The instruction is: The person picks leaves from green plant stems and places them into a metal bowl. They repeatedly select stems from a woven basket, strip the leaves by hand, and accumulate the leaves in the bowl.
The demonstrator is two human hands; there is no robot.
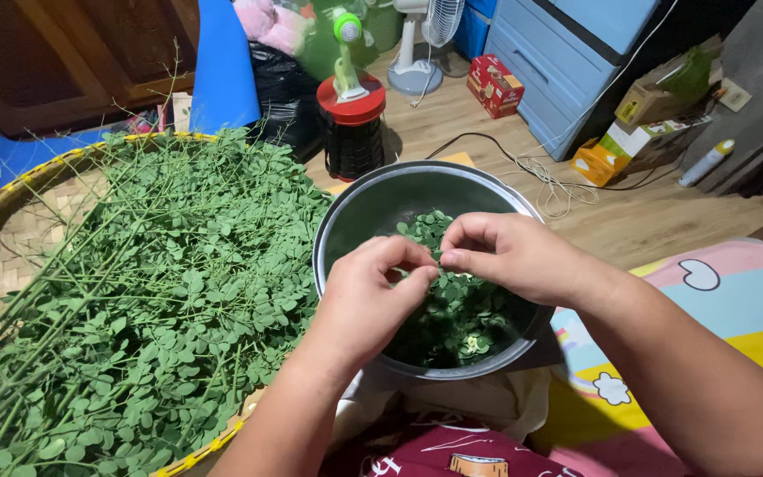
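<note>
Item: 1 sprig of small round green leaves [439,265], pinched between left hand [366,296] and right hand [509,256] over the round steel bowl [339,221] of stripped leaves. Likely feather-light, limp, easily torn; best held at the stem. Leafy stalks [152,291] fill the woven bamboo tray [11,199] alongside.

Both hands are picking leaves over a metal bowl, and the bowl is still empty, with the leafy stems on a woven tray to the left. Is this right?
Not quite. The head view shows the metal bowl already holds plucked green leaves. The rest stands: the left hand and right hand work over it, and the leafy stems lie on the woven tray at left.
</note>
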